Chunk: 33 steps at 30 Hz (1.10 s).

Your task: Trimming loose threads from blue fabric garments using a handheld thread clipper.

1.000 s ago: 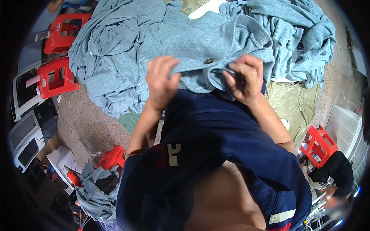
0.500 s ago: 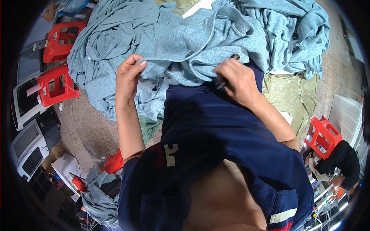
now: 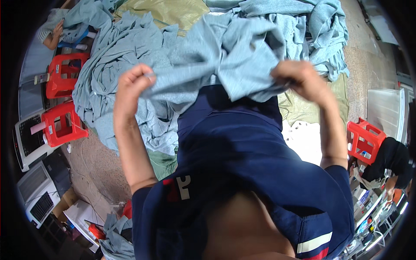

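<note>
A light blue knitted cardigan [image 3: 253, 65] is stretched between my two hands over my lap, partly smeared by motion. My left hand [image 3: 133, 89] is closed, pinching one edge of it between thumb and fingers. The opposite side of the cardigan is gripped by my right hand [image 3: 303, 80], whose curled fingers are blurred. Whether that hand also has a small tool in it cannot be made out. Behind and left of the cardigan lies a heap of similar blue knitwear [image 3: 112, 65], and another knitwear pile [image 3: 327, 32] lies at the far right.
Olive plastic sheeting [image 3: 160, 13] lies under the piles. White cloth [image 3: 307, 141] is beside my right thigh. Two red stools [image 3: 65, 125] stand at left, another red stool [image 3: 366, 141] at right. A person in black [image 3: 392, 162] is at right; a striped sleeve [image 3: 56, 19] shows far left.
My hands have moved apart, the right one outward and the left slightly leftward, pulling the cardigan taut. The dark tool seen in my right hand earlier no longer shows.
</note>
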Tool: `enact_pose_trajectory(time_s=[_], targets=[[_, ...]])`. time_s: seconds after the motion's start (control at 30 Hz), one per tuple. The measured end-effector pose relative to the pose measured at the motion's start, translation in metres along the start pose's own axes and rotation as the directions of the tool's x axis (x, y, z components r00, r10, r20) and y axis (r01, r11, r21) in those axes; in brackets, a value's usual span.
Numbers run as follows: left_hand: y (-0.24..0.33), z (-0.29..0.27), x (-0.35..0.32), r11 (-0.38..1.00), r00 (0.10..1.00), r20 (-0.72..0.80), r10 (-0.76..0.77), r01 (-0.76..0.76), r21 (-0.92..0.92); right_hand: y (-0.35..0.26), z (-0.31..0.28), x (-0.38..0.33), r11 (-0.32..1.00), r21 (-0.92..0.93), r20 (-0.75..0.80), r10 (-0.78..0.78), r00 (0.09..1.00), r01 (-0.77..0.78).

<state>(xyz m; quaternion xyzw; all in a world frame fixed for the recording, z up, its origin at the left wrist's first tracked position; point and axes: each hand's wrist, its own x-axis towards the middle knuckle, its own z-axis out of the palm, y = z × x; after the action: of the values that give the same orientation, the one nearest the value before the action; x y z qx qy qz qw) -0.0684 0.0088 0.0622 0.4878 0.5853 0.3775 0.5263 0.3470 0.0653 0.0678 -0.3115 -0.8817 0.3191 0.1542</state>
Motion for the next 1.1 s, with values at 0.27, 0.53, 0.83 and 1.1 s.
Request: enact_pose_trajectory(time_s=[0.27,0.53,0.83,1.1], targets=[[-0.038,0.099,-0.026,0.604,0.880,0.192,0.435,-0.443,0.662,-0.032,0.060,-0.034,0.974,-0.067,-0.033,0.215,0.976,-0.217],[-0.057,0.156,0.007,0.450,0.808,0.224,0.545,-0.507,0.735,-0.025,0.123,0.026,0.869,0.372,-0.259,0.434,0.863,-0.326],[-0.070,0.158,0.006,0.740,0.884,0.097,0.456,-0.438,0.510,-0.016,0.146,0.034,0.913,0.293,-0.301,0.369,0.879,-0.283],[-0.068,0.153,-0.002,0.988,0.987,-0.057,0.150,-0.148,0.049,-0.026,0.136,0.030,0.869,0.373,-0.285,0.440,0.851,-0.325]])
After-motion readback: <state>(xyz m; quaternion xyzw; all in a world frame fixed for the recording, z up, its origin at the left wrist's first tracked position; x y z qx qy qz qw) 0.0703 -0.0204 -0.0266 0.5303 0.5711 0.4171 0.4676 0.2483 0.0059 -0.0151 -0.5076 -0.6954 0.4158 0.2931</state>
